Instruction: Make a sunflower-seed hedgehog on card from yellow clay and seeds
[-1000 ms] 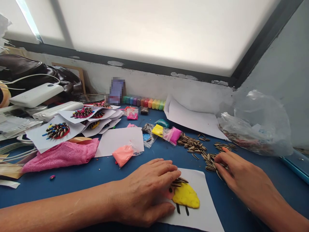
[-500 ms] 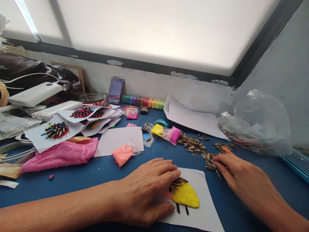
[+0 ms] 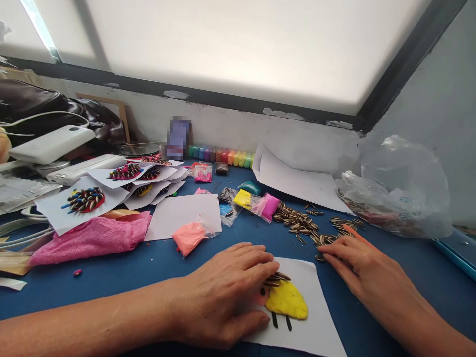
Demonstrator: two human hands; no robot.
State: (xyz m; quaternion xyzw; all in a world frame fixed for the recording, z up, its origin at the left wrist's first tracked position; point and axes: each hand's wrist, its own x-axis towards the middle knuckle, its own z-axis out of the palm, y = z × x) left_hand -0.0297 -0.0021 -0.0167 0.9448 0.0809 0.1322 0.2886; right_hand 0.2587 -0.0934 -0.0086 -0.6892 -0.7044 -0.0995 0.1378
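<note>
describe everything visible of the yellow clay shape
The yellow clay shape looks soft and matte, a flattened, lightly dimpled mound lying on white paper. Striped seeds lie at its upper left edge, a pink part adjoins its left, and two dark strips meet its lower edge. Whether the left hand touches it is unclear.

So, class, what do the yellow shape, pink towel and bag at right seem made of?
Yellow shape: probably modelling clay, matte; dimpled surface. Pink towel: likely terry fabric, fluffy; fuzzy texture, fibre unclear. Bag: apparently thin plastic, glossy; translucent, crinkled, highlighted.
</note>
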